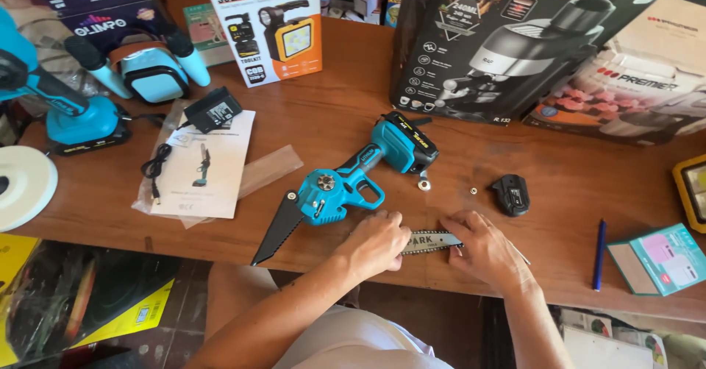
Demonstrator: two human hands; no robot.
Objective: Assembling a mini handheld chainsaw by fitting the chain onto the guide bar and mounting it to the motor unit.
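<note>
I see both hands near the surface's [309,130] front edge, bare wood open behind them up to the black cover [510,194]. My left hand [376,242] and right hand [487,250] lie palm-down, fingers curled, pinching opposite ends of the metal guide bar [430,241] (it lies flat between them). The blue mini chainsaw [360,178] rests just beyond my left hand.
</note>
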